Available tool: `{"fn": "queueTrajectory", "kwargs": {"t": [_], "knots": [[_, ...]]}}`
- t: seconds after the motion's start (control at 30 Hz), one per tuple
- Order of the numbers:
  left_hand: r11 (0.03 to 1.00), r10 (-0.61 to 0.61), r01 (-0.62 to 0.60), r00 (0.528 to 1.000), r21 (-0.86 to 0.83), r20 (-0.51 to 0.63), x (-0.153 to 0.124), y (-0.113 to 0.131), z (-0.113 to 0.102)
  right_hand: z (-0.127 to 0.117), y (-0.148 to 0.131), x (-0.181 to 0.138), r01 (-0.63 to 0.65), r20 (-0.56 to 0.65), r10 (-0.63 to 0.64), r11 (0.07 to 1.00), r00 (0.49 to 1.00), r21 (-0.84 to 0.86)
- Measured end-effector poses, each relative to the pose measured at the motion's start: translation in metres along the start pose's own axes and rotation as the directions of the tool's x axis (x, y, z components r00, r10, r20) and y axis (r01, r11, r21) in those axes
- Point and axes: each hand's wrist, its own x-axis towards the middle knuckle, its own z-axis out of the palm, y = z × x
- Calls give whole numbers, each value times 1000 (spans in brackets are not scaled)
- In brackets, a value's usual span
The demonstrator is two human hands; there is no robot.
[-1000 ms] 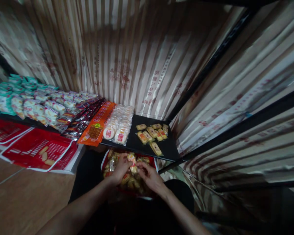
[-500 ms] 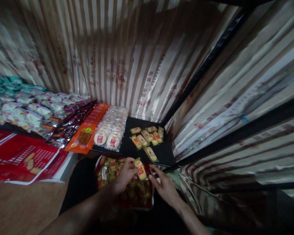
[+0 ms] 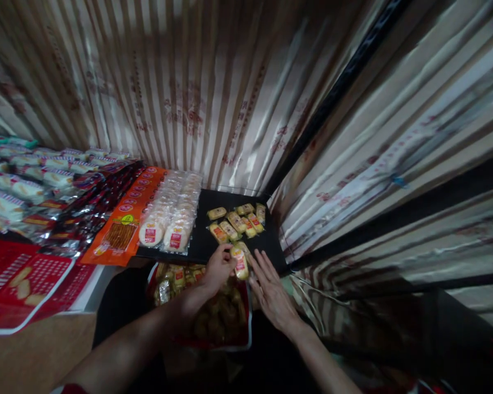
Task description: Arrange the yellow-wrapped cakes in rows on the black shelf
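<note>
- The left hand (image 3: 218,268) pinches a small yellow wrapped snack with a red label (image 3: 240,262), holding it at the front edge of the black shelf (image 3: 205,246).
- The right hand (image 3: 271,287) is open and empty, fingers stretched flat and pointing toward the shelf, just beside the held snack but not touching it.
- Below both hands sits a red-rimmed box (image 3: 246,328) full of similar yellow wrapped snacks.
- On the black shelf, a small cluster of the same yellow packets (image 3: 236,219) lies just beyond the held one.
- To the left of that cluster lie rows of round white cakes in clear wrappers (image 3: 170,216), then a strip of orange packets (image 3: 127,224), then dark red packets (image 3: 86,213).
- Striped, shiny curtain fabric (image 3: 189,93) hangs behind the shelf.
</note>
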Motion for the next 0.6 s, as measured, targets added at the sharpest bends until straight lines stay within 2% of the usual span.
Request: {"fn": "queueTrajectory", "kwargs": {"t": [0.07,0.13,0.2,0.27,0.33,0.47,0.6], "knots": [[999,6,-6,1000,46,-6,11,4,-1,8,-3,14,-119,0,122,965,993,232],[993,26,-23,999,118,-24,25,13,-5,13,-5,33,-243,15,265,859,964,451],[976,65,-54,997,213,-47,41,24,-10,16,-6,57,-312,41,365,725,930,614],[947,117,-91,991,308,-65,58,36,-15,18,-4,81,-316,70,386,625,920,713],[914,166,-128,984,386,-67,74,47,-20,20,-1,106,-300,110,342,574,933,762],[844,249,-181,966,504,-70,103,67,-25,22,7,151,-287,139,283,590,949,754],[764,325,-184,938,618,-122,128,83,-27,20,19,198,-277,85,300,685,950,674]]}}
